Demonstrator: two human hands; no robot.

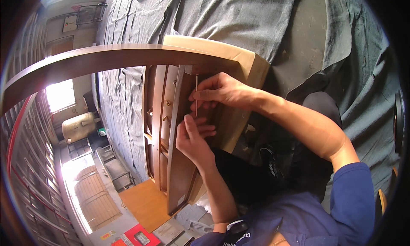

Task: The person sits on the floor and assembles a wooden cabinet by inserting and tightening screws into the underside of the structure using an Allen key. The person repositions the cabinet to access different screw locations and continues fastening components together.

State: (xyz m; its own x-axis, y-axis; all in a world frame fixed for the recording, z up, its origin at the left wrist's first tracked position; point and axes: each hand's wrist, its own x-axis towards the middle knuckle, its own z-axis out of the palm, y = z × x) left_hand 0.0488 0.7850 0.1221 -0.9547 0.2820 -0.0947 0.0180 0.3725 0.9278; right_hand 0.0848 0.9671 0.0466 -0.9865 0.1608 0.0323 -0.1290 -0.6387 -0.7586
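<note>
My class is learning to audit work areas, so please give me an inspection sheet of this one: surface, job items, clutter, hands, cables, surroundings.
Surface: wrinkled grey-blue cloth, spread behind the work.
Job items: thin metal rod, held roughly upright in the picture; dark brown wooden frame with brass-coloured fittings.
Clutter: orange-brown board and red flat item near the lower edge.
Hands: right hand pinches the rod; left hand is partly open by its lower end, contact unclear.
Cables: nothing seen.
Surroundings: bright window and tan cylindrical object at left.
</note>
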